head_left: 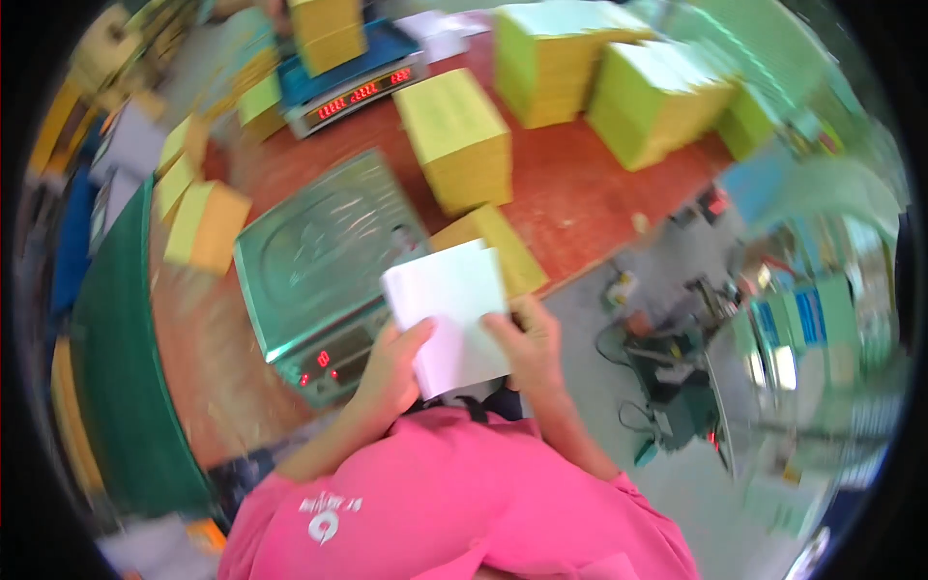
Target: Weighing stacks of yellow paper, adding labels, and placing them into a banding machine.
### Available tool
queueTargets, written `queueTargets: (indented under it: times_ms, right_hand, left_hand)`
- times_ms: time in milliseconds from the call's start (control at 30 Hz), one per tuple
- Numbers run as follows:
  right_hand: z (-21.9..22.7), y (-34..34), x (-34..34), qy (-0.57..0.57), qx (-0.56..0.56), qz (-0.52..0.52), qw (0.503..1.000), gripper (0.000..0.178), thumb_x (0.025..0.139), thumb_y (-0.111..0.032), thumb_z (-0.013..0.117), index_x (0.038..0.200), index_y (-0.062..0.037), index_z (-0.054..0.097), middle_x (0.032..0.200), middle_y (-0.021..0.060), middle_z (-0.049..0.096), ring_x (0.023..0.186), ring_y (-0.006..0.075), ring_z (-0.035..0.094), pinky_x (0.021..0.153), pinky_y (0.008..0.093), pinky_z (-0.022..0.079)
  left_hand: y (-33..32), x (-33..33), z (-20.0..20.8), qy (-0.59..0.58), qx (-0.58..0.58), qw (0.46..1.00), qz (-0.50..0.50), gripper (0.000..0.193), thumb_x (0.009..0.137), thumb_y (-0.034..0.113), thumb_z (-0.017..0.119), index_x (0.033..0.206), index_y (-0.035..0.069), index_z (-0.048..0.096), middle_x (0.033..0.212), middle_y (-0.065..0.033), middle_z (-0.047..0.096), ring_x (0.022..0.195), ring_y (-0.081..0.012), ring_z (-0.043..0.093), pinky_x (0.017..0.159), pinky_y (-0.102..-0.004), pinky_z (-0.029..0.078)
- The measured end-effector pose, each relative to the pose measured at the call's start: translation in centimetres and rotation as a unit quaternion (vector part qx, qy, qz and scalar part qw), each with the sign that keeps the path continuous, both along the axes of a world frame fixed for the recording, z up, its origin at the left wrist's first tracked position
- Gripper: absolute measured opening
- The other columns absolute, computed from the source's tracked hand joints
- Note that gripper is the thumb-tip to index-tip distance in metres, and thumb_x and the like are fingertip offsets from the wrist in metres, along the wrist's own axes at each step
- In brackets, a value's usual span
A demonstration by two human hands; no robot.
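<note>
Between my two hands is a stack of white paper sheets (454, 309), held in front of my chest over the table's near edge. My left hand (391, 362) grips its left side, thumb lying on the top sheet. On the opposite side my right hand (530, 343) pinches the edge, its thumb also on top. A few sheets at the upper right corner sit slightly out of line. Just left of the papers rests a digital scale (329, 251) with a bare metal plate and a red display. Behind the papers lies a yellow paper block (493, 242), partly covered by them.
A tall yellow paper stack (454, 135) stands on the red table (570, 208). A second scale (358, 92) bears another stack. More yellow stacks (565, 58) fill the far right, smaller blocks (206, 227) the left. Right of the table is grey floor with equipment (667, 387).
</note>
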State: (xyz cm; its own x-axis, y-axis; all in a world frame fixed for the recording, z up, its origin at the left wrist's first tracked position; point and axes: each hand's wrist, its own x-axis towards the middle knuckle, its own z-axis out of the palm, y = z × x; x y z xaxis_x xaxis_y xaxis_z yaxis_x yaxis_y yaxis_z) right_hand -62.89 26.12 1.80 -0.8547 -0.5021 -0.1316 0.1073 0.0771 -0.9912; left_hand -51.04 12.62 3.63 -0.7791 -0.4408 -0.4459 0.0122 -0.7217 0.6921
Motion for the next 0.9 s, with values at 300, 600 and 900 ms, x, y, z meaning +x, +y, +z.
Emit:
queueTargets:
  times_ms: [300, 600, 900]
  right_hand:
    - [-0.5, -3.8, -6.4, 0.075, -0.005, 0.198, 0.977, 0.033, 0.094, -0.018, 0.067, 0.073, 0.0030, 0.053, 0.062, -0.0013, 0.040, 0.062, 0.0078, 0.036, 0.052, 0.0309, 0.034]
    - [0.7, -9.5, -6.6, -0.019, -0.113, 0.171, 0.979, 0.023, 0.097, -0.021, 0.062, 0.101, 0.0010, 0.070, 0.076, -0.0006, 0.061, 0.069, 0.0064, 0.049, 0.060, 0.0257, 0.042]
    - [-0.4, -5.3, -6.5, -0.018, -0.129, 0.057, 0.990, 0.021, 0.097, -0.019, 0.059, 0.085, -0.0031, 0.064, 0.072, -0.0072, 0.051, 0.065, 0.0026, 0.043, 0.055, 0.0220, 0.033]
  left_hand:
    - [1.9, -1.6, 1.6, 0.015, -0.008, 0.973, 0.231, 0.037, 0.096, 0.015, 0.058, 0.129, -0.001, 0.049, 0.117, -0.0121, 0.062, 0.105, -0.0226, 0.063, 0.092, -0.0397, 0.052]
    - [-6.0, 2.4, 0.6, -0.073, -0.141, 0.935, 0.318, 0.045, 0.090, 0.018, 0.066, 0.126, -0.002, 0.049, 0.109, -0.0156, 0.063, 0.094, -0.0265, 0.066, 0.081, -0.0423, 0.056]
    - [-16.1, 7.9, -2.7, -0.251, -0.450, 0.843, 0.154, 0.057, 0.090, 0.007, 0.059, 0.143, -0.001, 0.038, 0.129, -0.0174, 0.056, 0.111, -0.0261, 0.060, 0.094, -0.0383, 0.050]
